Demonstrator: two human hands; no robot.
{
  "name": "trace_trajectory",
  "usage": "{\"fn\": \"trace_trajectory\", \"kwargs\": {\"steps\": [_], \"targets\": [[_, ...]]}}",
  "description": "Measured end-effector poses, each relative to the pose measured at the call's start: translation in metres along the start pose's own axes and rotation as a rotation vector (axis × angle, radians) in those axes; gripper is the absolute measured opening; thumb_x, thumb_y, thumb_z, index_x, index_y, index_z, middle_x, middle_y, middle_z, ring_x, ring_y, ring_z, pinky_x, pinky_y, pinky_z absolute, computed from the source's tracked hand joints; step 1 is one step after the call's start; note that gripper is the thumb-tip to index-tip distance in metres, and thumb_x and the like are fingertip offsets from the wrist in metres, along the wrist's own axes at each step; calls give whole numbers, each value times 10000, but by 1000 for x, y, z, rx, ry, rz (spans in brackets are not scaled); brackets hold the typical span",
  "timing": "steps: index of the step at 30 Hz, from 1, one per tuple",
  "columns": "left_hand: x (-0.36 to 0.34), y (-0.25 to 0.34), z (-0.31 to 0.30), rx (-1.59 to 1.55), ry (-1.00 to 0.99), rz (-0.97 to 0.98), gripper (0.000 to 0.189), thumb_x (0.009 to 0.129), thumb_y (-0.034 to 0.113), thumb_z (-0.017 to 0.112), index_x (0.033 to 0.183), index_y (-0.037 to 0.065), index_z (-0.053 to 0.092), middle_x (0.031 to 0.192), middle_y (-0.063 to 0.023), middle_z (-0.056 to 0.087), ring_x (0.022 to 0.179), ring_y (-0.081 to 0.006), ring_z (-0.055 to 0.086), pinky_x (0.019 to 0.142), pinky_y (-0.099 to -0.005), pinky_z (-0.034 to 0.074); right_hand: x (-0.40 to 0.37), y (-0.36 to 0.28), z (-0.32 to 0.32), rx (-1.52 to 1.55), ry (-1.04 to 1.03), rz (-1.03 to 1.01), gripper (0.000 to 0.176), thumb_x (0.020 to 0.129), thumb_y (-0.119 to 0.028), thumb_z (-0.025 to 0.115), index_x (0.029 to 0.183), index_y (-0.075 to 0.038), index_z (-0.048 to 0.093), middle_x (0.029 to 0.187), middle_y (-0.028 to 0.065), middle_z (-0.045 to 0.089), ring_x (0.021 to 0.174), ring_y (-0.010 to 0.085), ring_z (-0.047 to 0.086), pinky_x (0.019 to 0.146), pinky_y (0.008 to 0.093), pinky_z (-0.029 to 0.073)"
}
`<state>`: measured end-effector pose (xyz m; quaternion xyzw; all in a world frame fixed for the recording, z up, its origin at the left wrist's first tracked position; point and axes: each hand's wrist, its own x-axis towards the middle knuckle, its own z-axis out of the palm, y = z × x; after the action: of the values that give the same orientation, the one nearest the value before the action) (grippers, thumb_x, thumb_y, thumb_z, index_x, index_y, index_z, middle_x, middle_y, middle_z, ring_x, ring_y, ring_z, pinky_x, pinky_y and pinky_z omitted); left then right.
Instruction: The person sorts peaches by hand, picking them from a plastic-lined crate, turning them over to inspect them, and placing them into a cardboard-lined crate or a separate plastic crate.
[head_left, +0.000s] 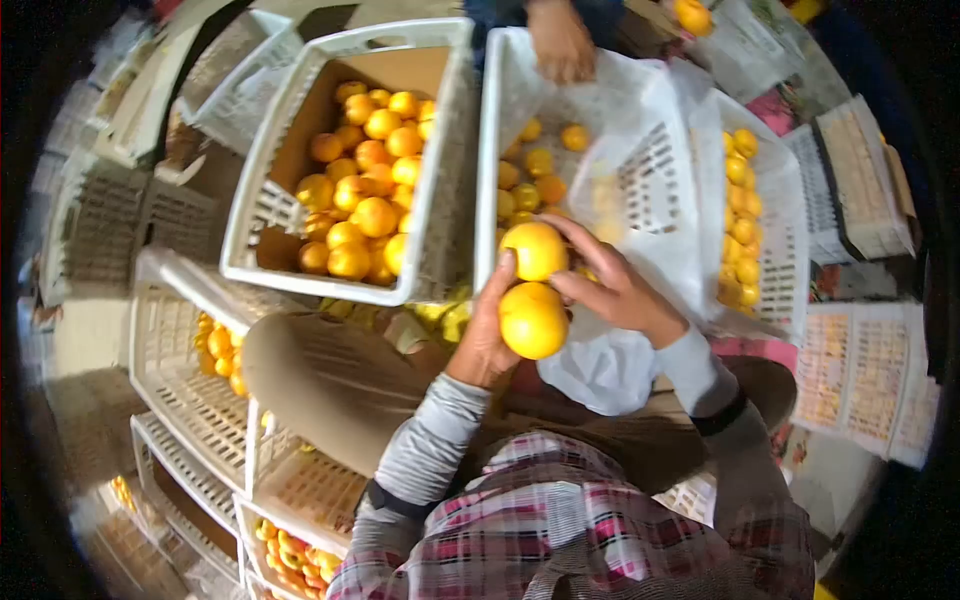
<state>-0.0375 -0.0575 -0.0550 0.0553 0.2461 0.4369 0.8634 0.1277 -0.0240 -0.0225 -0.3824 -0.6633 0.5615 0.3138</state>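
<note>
Far orange (535, 250): round, glossy, yellow-orange, is sitting between left hand (483, 335) and right hand (622, 292) | near orange (533, 321): similarly round, glossy, is lying just beside, against left hand.

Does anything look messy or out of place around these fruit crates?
Yes: a crumpled white plastic liner bunches out over the near end of the middle white plastic crate instead of lying flat inside. Blurred yellow shapes nearby are too unclear to call spilled. The two held round yellow-orange fruits show no obvious damage.
</note>
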Motion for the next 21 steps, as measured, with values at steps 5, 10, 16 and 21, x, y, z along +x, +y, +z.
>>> {"fn": "trace_trajectory", "kwargs": {"steps": [5,10,16,21], "targets": [[-4,43,2,-446,-194,268,594,848,553,417,1150,46,482,1002,-153,584,824,-228,587,759,-367,503,23,-12,-7,80,189,-42,472,889,-266,486,1267,-6,376,1209,134,474,1160,198,428,937,296,358],[-3,107,-43,-449,-25,666,507,861,497,409,1129,76,500,1060,-143,564,949,-250,560,830,-400,475,24,24,-20,-8,158,173,417,898,-284,482,1210,-14,421,1022,81,563,875,125,524,771,262,436],[-6,113,-68,-820,146,728,573,819,446,537,1158,1,415,1170,-186,456,1058,-304,472,918,-428,419,8,76,-32,-97,141,458,436,884,-363,475,1137,-8,481,995,120,583,878,218,579,723,308,460],[-9,74,-29,-312,58,575,371,896,282,483,1148,13,442,1032,-135,522,867,-192,547,773,-323,483,-2,115,-42,-762,-163,321,382,828,-311,488,1007,22,545,944,251,576,854,376,567,750,427,448]]}}
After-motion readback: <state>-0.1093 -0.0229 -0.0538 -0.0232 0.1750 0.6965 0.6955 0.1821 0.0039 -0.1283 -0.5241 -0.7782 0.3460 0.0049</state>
